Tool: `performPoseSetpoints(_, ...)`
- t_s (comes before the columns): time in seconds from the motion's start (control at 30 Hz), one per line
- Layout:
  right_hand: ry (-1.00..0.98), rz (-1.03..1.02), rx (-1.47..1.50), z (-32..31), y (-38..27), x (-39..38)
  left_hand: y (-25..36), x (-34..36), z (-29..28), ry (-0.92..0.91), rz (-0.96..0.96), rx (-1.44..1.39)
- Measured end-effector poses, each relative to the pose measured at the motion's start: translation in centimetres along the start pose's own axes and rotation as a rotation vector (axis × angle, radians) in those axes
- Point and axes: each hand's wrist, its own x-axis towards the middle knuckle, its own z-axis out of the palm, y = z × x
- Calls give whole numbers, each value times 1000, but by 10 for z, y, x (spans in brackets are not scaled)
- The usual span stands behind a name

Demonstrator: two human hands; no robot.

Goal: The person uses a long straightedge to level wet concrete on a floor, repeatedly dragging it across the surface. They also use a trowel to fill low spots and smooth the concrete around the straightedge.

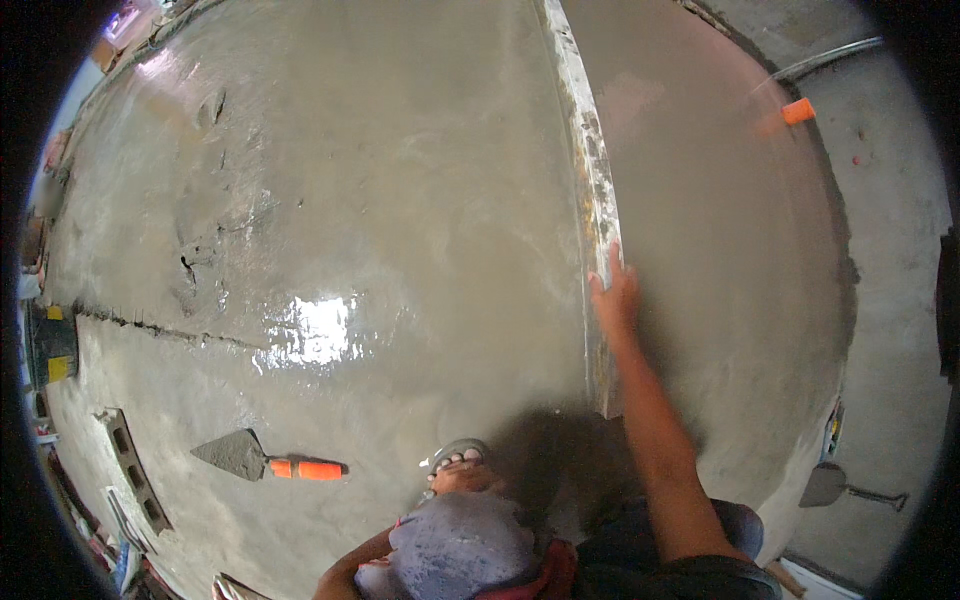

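My right hand (618, 295) is on a long, cement-smeared straightedge (590, 150), near its close end. Its thumb and index finger lie apart against the bar, and the other fingers are partly hidden. The straightedge runs away from me across wet grey mortar (430, 230). At the lower left my left forearm (345, 575) passes behind my raised knee (455, 545), whose cloth is spotted with cement. That knee hides my left hand, or I cannot separate it from the sandalled foot (458, 458) just beyond.
A pointed trowel (235, 453) with an orange handle lies on the left. Farther left are a hollow block (135, 470) and a dark bucket (50, 345). To the right, an orange cup-like piece (798, 111) sits at the mortar's edge and a small shovel (825, 485) lies lower down.
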Motion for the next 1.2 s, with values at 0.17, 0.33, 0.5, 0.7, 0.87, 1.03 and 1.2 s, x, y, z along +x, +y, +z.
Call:
performPoseSetpoints(0.17, 5, 15, 10, -3, -12, 1, 0, 2, 3, -6, 11, -7)
performPoseSetpoints(0.33, 24, -5, 10, -2, -19, 6, 4, 1, 9, -8, 20, -15)
performPoseSetpoints(0.5, 30, -15, -20, -2, -16, -3, 10, -3, 8, 3, 16, -39)
performPoseSetpoints(0.7, -20, 20, -22, -8, -22, -6, 13, -5, 14, -5, 27, -56)
performPoseSetpoints(0.87, -63, -4, -43, -6, -13, -16, 14, -5, 11, -1, 25, -67)
performPoseSetpoints(1.03, 64, -50, 28, 6, -31, 9, 14, -5, 11, 3, 26, -66)
performPoseSetpoints(1.2, 65, -88, -18, 15, -20, 21, 17, -2, 11, 4, 35, -79)
